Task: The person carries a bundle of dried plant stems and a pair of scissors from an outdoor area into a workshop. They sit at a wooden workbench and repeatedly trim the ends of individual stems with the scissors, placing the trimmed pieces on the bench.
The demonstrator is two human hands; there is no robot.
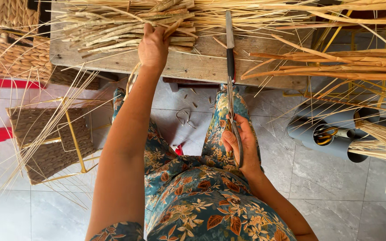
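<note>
Straw-coloured dried flat stalks, cut to short lengths [130,31], lie heaped on the rough grey wooden plank bench [193,67], and the left hand [153,47] rests on that heap with fingers curled into it, closed on a bunch of the stalks, seemingly to keep them gathered and square at their cut ends. The right hand [242,147] sits lower, over the knee, its fingers closed through the handles of long steel scissors with a dark grip [230,67]; the shut blades point away from the body and lie along the bench, so the bench seems to carry their weight. Longer uncut reeds [336,62] fan off the bench to the right, within reach. A woven basket on a yellow wire frame [50,143] stands on the tiled floor [327,196] at the left, and grey plastic tubes [322,131] lie at the right, beside pale loose straw
</note>
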